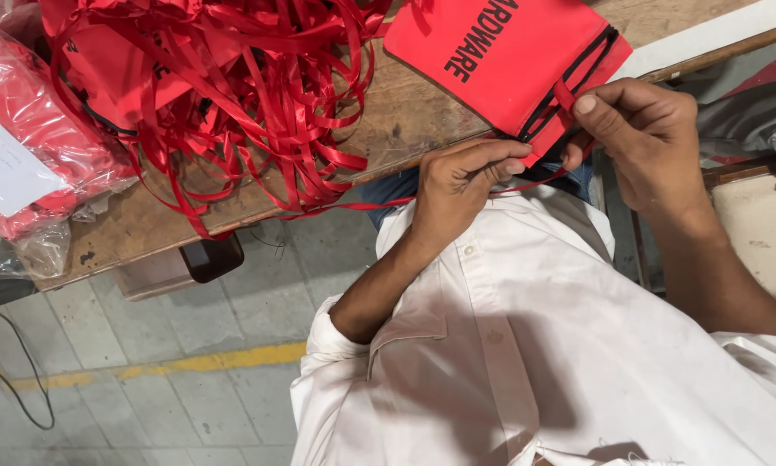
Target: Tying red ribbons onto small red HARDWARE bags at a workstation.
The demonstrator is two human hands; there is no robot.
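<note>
Both hands work the black-trimmed corner of the red fabric bag (500, 52) at the wooden table's (388, 129) edge, left hand (457, 185) and right hand (642, 138) fingers pinched on its red ribbon (563, 95), threading apparently unfinished, while the loose ribbon pile (250, 95) awaits.

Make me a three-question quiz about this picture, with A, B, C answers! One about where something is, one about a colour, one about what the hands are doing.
1. Where is the ribbon pile?
A. on the wooden table
B. on the floor
C. on a chair

2. What colour is the cloth bag?
A. blue
B. red
C. green

3. What are the left hand and right hand doing?
A. resting flat
B. waving
C. pinching the bag's black-trimmed edge

Answers:
1 A, the pile lies on the tabletop.
2 B, its cloth is red.
3 C, both hands' fingertips grip that edge.
</note>
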